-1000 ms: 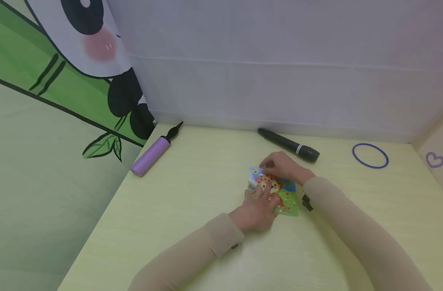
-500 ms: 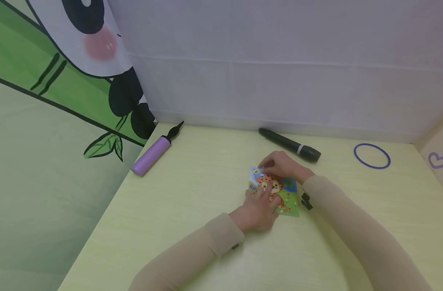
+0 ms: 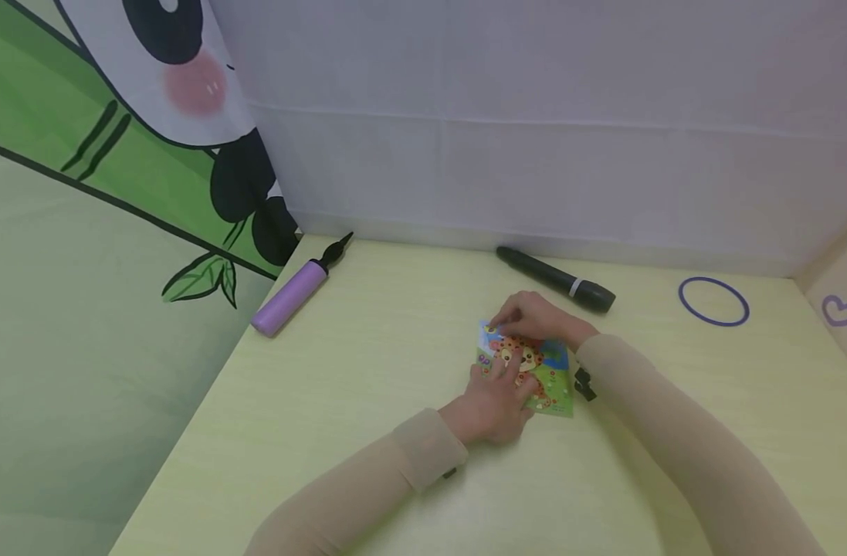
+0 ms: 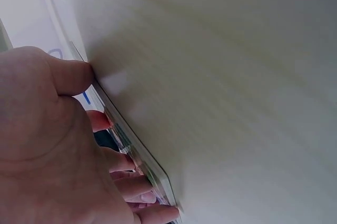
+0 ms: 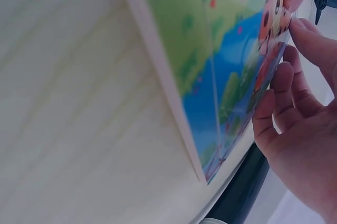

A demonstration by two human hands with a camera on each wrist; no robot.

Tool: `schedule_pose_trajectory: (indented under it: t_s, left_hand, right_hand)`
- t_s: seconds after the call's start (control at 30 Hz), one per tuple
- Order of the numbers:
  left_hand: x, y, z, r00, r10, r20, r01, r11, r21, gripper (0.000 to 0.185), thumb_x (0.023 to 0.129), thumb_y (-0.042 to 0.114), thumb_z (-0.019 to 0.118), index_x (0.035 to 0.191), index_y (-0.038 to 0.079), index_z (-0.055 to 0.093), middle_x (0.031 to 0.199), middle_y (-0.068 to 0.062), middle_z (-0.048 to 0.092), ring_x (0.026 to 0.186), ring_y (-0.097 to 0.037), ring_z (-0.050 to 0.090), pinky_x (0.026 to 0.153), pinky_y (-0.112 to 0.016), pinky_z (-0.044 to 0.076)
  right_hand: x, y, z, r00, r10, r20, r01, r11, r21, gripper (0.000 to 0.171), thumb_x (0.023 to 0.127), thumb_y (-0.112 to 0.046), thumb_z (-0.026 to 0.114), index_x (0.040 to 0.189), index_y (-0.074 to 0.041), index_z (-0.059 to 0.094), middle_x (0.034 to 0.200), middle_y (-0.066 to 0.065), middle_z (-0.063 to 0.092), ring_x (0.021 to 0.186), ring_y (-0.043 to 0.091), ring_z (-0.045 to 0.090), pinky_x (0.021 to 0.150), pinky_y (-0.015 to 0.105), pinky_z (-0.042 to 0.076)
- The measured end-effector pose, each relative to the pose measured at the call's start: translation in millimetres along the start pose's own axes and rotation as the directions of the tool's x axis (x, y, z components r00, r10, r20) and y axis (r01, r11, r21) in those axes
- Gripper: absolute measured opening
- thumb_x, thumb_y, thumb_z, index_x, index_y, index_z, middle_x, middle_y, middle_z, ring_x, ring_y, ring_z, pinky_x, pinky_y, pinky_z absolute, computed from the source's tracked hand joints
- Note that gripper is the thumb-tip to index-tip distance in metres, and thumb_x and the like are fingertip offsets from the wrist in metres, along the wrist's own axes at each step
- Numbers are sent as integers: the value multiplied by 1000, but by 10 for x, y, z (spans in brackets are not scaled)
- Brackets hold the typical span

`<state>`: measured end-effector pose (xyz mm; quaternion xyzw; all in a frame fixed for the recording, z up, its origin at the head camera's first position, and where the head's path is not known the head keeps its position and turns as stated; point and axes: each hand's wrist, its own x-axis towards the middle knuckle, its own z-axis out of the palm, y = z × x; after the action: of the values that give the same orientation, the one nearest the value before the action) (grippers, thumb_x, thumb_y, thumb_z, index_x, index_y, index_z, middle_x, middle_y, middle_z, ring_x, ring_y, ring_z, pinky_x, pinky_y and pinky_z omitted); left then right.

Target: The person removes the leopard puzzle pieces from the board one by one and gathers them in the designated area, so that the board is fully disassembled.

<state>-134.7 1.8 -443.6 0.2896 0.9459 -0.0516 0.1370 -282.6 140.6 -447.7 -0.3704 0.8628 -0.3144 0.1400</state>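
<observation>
Centre of the head view: a picture card (image 3: 544, 371) lies flat on the pale table (image 3: 367, 371), long axis running from upper left toward lower right of the frame.
Left hand, head view: the left hand (image 3: 496, 401) comes in from the lower left and lies over the card's near left part, fingers straight and pressing it down.
Right hand, head view: the right hand (image 3: 534, 316) sits at the card's upper edge, fingertips curled at its upper left corner.
Nearer hand: both touch the card; the left covers more of it.
Around, head view: a black microphone (image 3: 555, 279) just above the right hand, a purple pump (image 3: 291, 293) at left, a blue ring (image 3: 713, 301) at right, well apart.
Left wrist view: fingers (image 4: 134, 184) lie along the card's edge (image 4: 126, 134); thumb beside it.
Right wrist view: fingers (image 5: 284, 92) curl at the printed card's (image 5: 226, 50) right edge, pinching it as far as can be told.
</observation>
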Motion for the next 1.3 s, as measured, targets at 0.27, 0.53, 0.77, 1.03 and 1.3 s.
schedule_pose_trajectory:
  t_s: [0.27, 0.53, 0.77, 1.03, 1.3]
  left_hand:
    - [-13, -19, -19, 1000, 6, -6, -6, 1000, -6, 43, 99, 52, 34, 137, 32, 36, 158, -9, 9, 130, -28, 27, 93, -53, 34]
    - [-13, -21, -23, 1000, 3, -7, -3, 1000, -10, 44, 99, 54, 31, 136, 32, 37, 158, -9, 9, 128, -27, 28, 92, -52, 35]
    - [-1, -9, 23, 1000, -3, -30, 2, 1000, -16, 42, 98, 56, 31, 132, 32, 40, 158, -9, 12, 138, -33, 19, 95, -54, 33]
    - [13, 15, 39, 999, -21, -30, 22, 1000, 20, 43, 98, 56, 29, 133, 32, 38, 158, -8, 10, 134, -29, 24, 93, -53, 34]
    - [15, 20, 35, 1000, -28, -13, 28, 999, 19, 45, 98, 56, 29, 136, 33, 37, 158, -7, 9, 138, -31, 19, 96, -54, 33]
  right_hand:
    - [-6, -30, -7, 999, -33, 25, 33, 999, 1, 16, 89, -8, 69, 102, -10, 76, 96, 3, 63, 81, 17, 57, 69, 35, 49]
    - [6, -45, -6, 999, -25, 35, 25, 1000, 2, 17, 89, -7, 69, 104, -9, 75, 96, 4, 63, 83, 17, 59, 70, 34, 49]
    - [20, -53, 5, 999, 23, 45, -25, 999, 41, 17, 88, -8, 70, 104, -9, 75, 98, 1, 71, 82, 13, 63, 70, 32, 51]
    - [37, -71, 15, 998, 43, 47, -46, 997, 62, 16, 88, -10, 69, 103, -9, 75, 97, 0, 71, 82, 13, 63, 72, 33, 50]
    - [51, -91, 30, 999, 22, 43, -24, 997, 68, 14, 91, -10, 66, 101, -6, 74, 96, 1, 70, 79, 16, 59, 70, 34, 49]
